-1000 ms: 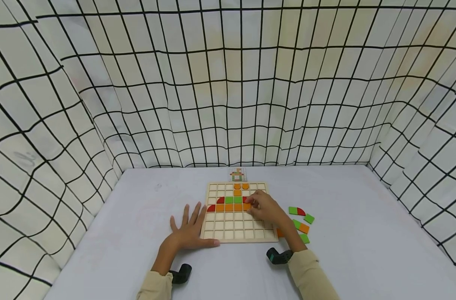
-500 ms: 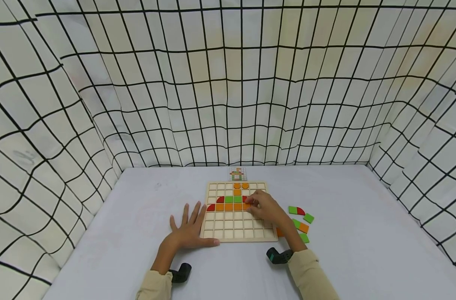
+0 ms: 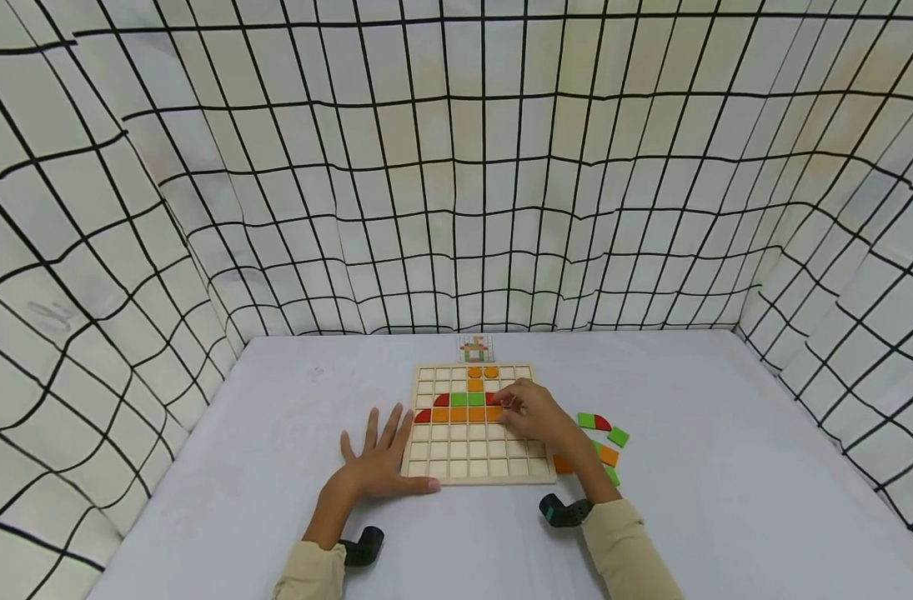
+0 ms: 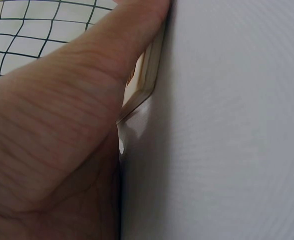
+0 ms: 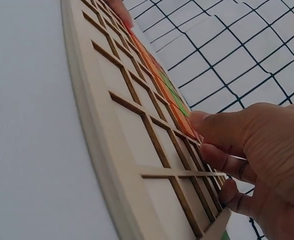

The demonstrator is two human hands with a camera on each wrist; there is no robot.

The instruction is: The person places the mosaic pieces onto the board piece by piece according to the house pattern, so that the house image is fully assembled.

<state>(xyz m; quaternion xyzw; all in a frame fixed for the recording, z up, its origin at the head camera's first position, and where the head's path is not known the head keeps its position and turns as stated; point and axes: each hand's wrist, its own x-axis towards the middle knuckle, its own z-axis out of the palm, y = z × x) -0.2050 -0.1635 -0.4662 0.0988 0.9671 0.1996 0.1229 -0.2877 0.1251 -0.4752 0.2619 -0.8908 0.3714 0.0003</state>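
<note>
In the head view, a wooden grid board (image 3: 467, 473) lies on the white table with flat coloured tiles in its cells. My left hand (image 3: 381, 467) lies spread at the board's lower left corner, thumb along the front edge. My right hand (image 3: 537, 414) is over the board's right half, fingers loosely bent. Its fingertips are right at a red quarter-round tile (image 3: 492, 399) and the right end of a row of orange tiles (image 3: 459, 414). Green tiles (image 3: 467, 399) sit left of the red one. The right wrist view shows the thumb (image 5: 221, 122) close over the tile row.
Loose green, orange and red tiles (image 3: 609, 456) lie right of the board, partly behind my right forearm. A small printed pattern card (image 3: 475, 348) lies beyond the board's far edge. A black-lined net (image 3: 471, 208) over white cloth walls the table's back and sides.
My right hand and forearm have shifted slightly to the right, and more of the red tile shows by the fingertips. The left hand has stayed still.
</note>
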